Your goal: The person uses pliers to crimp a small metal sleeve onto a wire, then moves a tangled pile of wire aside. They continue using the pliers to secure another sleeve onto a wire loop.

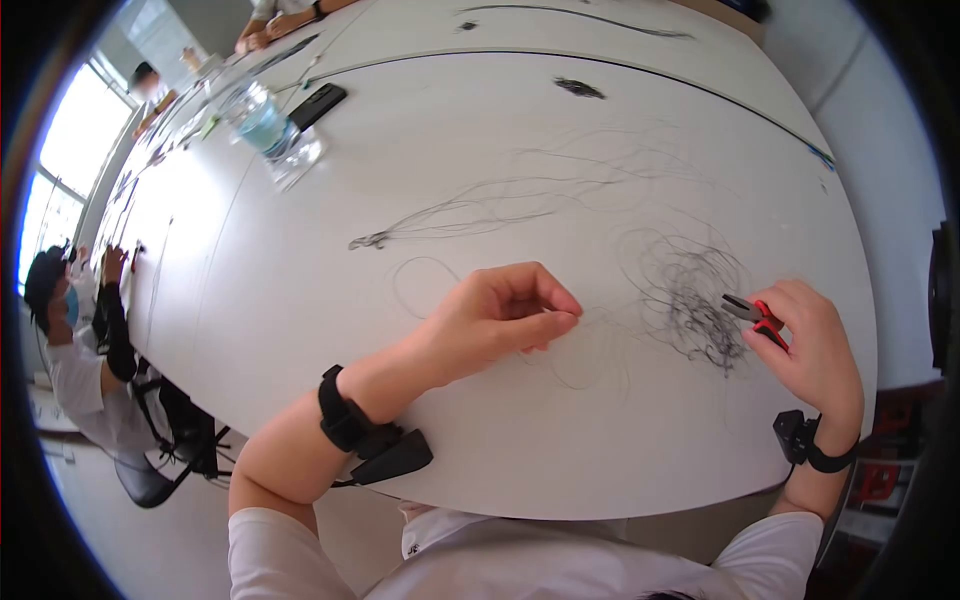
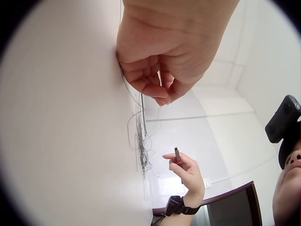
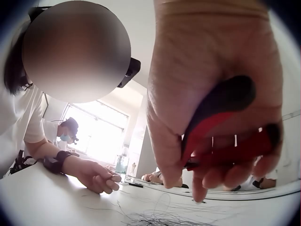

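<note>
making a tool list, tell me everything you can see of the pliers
The pliers have red-and-black handles, plastic or rubber by the look, and short, dark, metal-looking jaws. The right hand grips the handles, which stand spread apart. They are held above the table, near the tangled dark strands. Whether the jaws are parted is hard to tell.

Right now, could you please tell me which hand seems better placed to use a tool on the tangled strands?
Probably the right hand: it holds the red-handled pliers near the tangled strands, while the left hand shows no tool.
</note>
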Demonstrator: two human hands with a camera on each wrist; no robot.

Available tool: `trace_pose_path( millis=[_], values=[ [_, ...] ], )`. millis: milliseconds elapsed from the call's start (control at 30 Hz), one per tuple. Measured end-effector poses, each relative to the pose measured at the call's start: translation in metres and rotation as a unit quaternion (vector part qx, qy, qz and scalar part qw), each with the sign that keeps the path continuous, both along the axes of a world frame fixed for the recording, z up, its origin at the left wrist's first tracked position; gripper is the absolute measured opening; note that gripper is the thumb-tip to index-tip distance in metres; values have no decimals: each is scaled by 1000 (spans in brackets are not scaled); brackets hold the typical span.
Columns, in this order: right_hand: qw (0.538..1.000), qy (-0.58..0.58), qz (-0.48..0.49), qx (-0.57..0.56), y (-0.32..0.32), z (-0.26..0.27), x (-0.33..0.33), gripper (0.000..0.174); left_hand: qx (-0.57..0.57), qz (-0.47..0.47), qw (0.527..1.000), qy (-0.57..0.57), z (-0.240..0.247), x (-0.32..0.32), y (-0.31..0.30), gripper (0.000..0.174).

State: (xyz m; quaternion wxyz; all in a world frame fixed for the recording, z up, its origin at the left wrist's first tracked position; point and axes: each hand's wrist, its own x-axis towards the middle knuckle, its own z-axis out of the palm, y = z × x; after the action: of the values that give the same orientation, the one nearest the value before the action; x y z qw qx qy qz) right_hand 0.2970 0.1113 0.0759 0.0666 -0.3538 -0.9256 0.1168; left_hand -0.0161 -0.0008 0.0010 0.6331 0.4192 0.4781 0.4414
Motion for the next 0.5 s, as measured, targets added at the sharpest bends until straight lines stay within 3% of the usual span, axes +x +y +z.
trace_pose_path(
  millis=[300,500],
  values=[
    [998,52,18,4,7,-27,-6,24,-19,-5,1000,-11,3,2,5,10],
    [994,87,59,-6,-17,-23,-23,23,14,-9,997,71,-1,7,3,12]
  ],
)
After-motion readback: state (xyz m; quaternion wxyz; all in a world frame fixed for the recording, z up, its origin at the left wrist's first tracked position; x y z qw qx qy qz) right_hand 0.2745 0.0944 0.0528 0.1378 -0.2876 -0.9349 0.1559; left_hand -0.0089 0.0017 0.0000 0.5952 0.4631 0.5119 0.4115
